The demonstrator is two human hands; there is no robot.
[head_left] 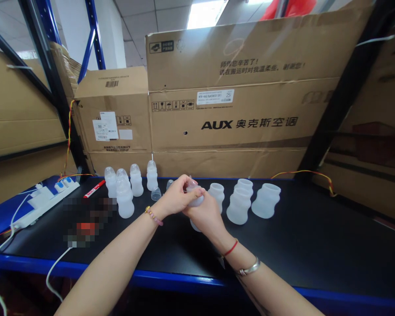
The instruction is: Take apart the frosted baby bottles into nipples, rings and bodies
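My left hand and my right hand meet at the middle of the black bench top, both shut around a frosted plastic baby bottle. Its upper end pokes out above my fingers, and its lower end shows under my right hand. To the left stand several frosted bottles with teat-like tops, such as one. Several wider, waisted bottle bodies stand to the right. A small clear cup-shaped cap sits just beyond my left hand.
A red marker and a white power strip with cables lie at the left, beside a pixelated patch. Cardboard boxes line the back of the bench. Blue steel shelf uprights stand at the left.
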